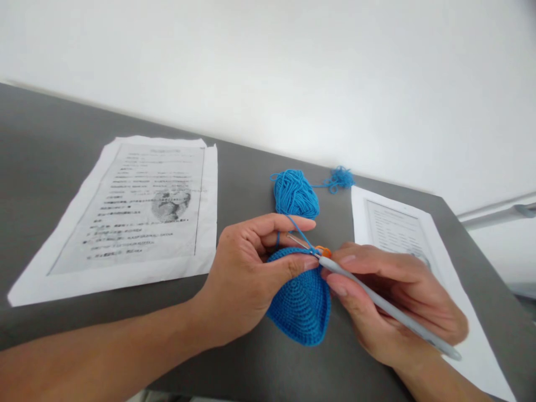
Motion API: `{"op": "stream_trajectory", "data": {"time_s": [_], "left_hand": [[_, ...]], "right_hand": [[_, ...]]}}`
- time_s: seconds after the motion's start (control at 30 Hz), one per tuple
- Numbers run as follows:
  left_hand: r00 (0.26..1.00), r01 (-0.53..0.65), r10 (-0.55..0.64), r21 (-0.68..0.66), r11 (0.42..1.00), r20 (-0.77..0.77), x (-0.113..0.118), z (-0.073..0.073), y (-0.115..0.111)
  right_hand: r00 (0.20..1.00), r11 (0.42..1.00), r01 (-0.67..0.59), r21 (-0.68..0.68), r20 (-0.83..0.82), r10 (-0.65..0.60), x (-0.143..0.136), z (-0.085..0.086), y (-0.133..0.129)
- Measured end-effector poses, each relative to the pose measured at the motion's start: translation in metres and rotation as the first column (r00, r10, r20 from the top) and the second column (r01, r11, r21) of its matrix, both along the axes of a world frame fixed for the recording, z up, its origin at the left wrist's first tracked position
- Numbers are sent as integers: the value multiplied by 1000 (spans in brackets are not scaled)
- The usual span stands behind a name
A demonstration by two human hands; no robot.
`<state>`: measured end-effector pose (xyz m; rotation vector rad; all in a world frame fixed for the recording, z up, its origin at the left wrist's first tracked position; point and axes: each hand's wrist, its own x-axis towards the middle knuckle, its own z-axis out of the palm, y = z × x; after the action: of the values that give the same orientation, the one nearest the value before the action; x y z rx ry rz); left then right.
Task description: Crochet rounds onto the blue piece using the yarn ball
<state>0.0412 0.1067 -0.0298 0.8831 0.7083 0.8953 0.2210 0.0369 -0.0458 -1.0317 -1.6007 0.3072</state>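
Observation:
A round blue crocheted piece (299, 307) hangs from my left hand (251, 273), whose thumb and fingers pinch its upper edge. Blue yarn runs over the left index finger down to that edge. My right hand (389, 296) holds a crochet hook with a grey handle (391, 307) like a pen. The hook's metal tip is at the edge of the piece, by the left thumb, with yarn around its shaft. A small orange item (323, 252) sits at the edge between the hands. Behind them lies a ball of blue yarn (295, 194).
On the dark grey table (243, 162), a printed sheet (138, 206) lies at the left. Another sheet (456, 301) is at the right, partly under my right hand. A small blue yarn tangle (341, 177) rests near the white wall (268, 72), linked by a strand to the ball.

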Motion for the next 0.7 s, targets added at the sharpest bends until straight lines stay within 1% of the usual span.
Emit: {"op": "stream_trajectory", "data": {"time_s": [0.17, 0.27, 0.3, 0.37, 0.43, 0.5, 0.57, 0.7], "left_hand": [[1000, 15, -16, 24, 1000, 7, -1, 1, 0], [1000, 10, -10, 23, 1000, 19, -2, 2, -1], [1000, 8, -8, 12, 1000, 30, -2, 2, -1], [998, 11, -9, -31, 999, 65, -1, 3, -1], [994, 26, -16, -88, 996, 105, 0, 4, 0], [991, 40, -21, -141, 989, 131, 1, 5, 0], [990, 44, -21, -168, 985, 136, 1, 6, 0], [992, 25, -3, -169, 985, 128, 0, 7, -1]], "right_hand": [[996, 996, -93, -12, -5, 93, 1, 5, 3], [991, 993, -115, -28, 63, 116, 2, 10, 5], [988, 994, -108, -34, 108, 111, 2, 12, 5], [967, 997, -80, 7, 243, 76, 1, 15, 3], [913, 995, -37, 90, 407, -3, 0, 17, 0], [843, 989, -9, 150, 533, -73, -1, 19, -5], [806, 986, 1, 167, 583, -99, -1, 19, -9], [810, 990, 10, 138, 580, -89, -1, 21, -7]]}}
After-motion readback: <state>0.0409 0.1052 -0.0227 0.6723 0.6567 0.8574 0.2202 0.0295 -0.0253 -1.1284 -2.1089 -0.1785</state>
